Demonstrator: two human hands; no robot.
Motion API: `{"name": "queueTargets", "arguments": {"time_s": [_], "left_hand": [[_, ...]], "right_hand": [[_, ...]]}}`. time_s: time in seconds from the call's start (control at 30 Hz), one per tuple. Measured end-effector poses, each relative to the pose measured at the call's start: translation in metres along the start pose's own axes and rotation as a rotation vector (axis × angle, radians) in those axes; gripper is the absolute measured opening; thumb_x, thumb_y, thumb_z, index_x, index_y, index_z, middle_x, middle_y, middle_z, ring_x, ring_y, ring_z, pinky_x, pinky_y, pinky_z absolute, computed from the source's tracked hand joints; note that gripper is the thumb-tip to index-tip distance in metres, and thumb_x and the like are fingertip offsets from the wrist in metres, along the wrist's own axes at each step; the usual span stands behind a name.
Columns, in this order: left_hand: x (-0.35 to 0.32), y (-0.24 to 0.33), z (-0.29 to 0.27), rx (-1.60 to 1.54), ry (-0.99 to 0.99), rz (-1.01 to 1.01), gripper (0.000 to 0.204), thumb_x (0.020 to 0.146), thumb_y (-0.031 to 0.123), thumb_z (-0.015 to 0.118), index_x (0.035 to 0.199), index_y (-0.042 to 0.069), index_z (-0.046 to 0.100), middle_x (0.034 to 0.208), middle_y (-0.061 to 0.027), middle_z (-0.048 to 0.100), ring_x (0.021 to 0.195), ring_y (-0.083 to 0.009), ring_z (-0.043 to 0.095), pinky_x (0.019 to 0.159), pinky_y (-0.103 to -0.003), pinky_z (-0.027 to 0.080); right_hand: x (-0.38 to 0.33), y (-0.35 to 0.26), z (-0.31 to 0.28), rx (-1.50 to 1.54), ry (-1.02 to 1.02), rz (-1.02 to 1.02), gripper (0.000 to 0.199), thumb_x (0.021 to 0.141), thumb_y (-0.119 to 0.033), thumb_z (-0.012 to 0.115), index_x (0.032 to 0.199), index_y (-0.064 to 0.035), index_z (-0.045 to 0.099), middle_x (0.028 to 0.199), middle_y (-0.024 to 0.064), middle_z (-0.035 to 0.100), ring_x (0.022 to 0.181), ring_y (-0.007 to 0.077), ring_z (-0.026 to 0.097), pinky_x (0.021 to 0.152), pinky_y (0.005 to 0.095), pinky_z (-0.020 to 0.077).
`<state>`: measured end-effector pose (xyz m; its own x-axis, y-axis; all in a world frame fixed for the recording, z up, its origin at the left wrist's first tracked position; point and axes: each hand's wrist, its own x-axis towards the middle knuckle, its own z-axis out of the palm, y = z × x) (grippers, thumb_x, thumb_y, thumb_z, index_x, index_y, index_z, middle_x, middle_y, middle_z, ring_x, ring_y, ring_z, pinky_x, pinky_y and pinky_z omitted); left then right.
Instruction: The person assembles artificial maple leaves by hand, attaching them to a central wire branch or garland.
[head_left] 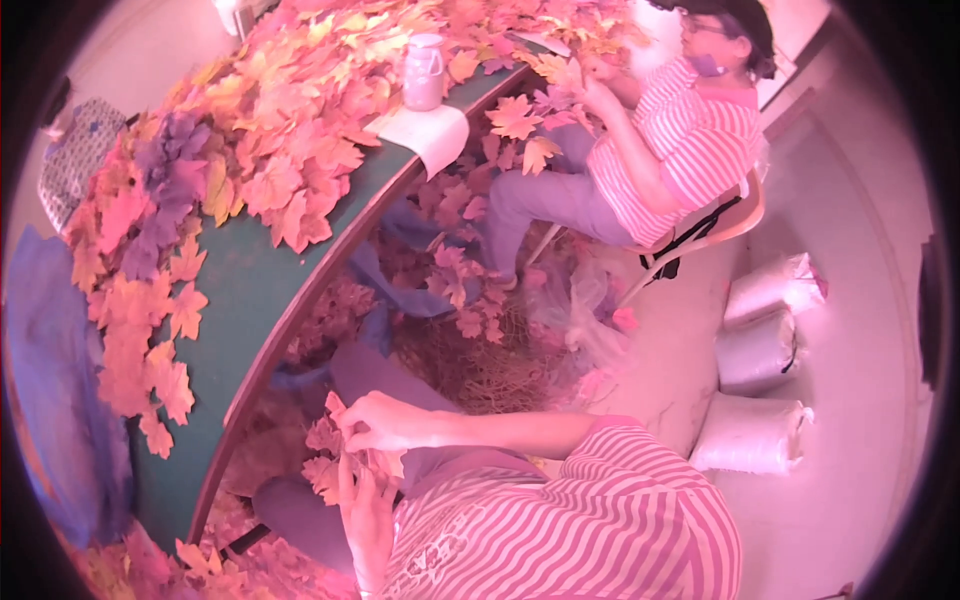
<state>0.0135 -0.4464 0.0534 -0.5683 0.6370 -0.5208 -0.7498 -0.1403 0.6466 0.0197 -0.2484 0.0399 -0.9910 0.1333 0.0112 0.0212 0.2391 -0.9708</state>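
Observation:
Over my lap, beside the table edge, both hands are closed on a small bunch of artificial maple leaves in orange and pink tones. My right hand pinches at the top of the bunch, its fingertips together. Just below it, my left hand grips the leaves from underneath, fingers bent around them. Stems between the fingers are too small to make out. Close by on the green table lies a large heap of loose artificial leaves, mostly orange, with a purple cluster.
A lidded cup stands by a white paper sheet at the table edge. Across from me a seated person handles leaves. Stems and plastic wrap cover the floor. White rolls or sacks stand at right.

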Motion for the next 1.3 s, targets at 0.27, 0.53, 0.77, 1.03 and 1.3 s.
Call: {"name": "queueTargets", "arguments": {"time_s": [0.27, 0.53, 0.77, 1.03, 1.3], "left_hand": [[0.000, 0.008, -0.002, 0.017, -0.105, 0.067, 0.068, 0.102, 0.010, 0.061, 0.161, 0.010, 0.026, 0.137, -0.0041, 0.051, 0.119, -0.0126, 0.054, 0.101, -0.032, 0.050], [-0.003, -0.004, -0.017, 0.060, -0.019, 0.135, 0.059, 0.102, 0.007, 0.060, 0.156, 0.003, 0.035, 0.104, -0.0051, 0.065, 0.096, -0.0126, 0.060, 0.089, -0.028, 0.049], [0.000, -0.028, -0.028, -0.288, 0.062, -0.047, 0.018, 0.102, 0.010, 0.062, 0.118, 0.001, 0.059, 0.101, -0.0057, 0.065, 0.093, -0.0131, 0.062, 0.086, -0.028, 0.051], [0.006, -0.034, -0.034, -0.149, 0.004, -0.230, 0.013, 0.100, 0.012, 0.066, 0.110, 0.002, 0.064, 0.097, -0.0016, 0.067, 0.088, -0.0077, 0.065, 0.080, -0.022, 0.055], [0.019, -0.052, -0.036, 0.109, -0.091, -0.167, 0.021, 0.099, 0.014, 0.068, 0.110, -0.004, 0.063, 0.086, -0.0052, 0.068, 0.073, -0.0087, 0.064, 0.067, -0.023, 0.052]], "right_hand": [[0.009, -0.011, -0.023, 0.196, -0.280, 0.194, 0.011, 0.092, -0.009, 0.071, 0.099, -0.0002, 0.073, 0.090, 0.0027, 0.073, 0.082, 0.0100, 0.068, 0.075, 0.0285, 0.0556], [0.016, -0.012, -0.013, 0.230, -0.390, 0.413, 0.015, 0.087, 0.002, 0.072, 0.102, 0.0011, 0.070, 0.095, 0.0026, 0.071, 0.085, 0.0084, 0.066, 0.078, 0.0243, 0.0530], [0.007, 0.009, 0.001, 0.180, -0.295, 0.279, 0.015, 0.086, 0.009, 0.067, 0.100, 0.0048, 0.069, 0.102, 0.0052, 0.067, 0.089, 0.0126, 0.068, 0.080, 0.0268, 0.0551], [-0.011, 0.012, 0.013, -0.004, -0.288, 0.351, 0.025, 0.082, 0.011, 0.069, 0.106, 0.0018, 0.065, 0.105, 0.0047, 0.066, 0.098, 0.0129, 0.067, 0.088, 0.0281, 0.0550], [-0.016, -0.005, -0.010, -0.168, -0.247, 0.386, 0.037, 0.079, 0.003, 0.077, 0.113, -0.0016, 0.063, 0.098, 0.0053, 0.069, 0.083, 0.0105, 0.067, 0.074, 0.0251, 0.0547]]}}
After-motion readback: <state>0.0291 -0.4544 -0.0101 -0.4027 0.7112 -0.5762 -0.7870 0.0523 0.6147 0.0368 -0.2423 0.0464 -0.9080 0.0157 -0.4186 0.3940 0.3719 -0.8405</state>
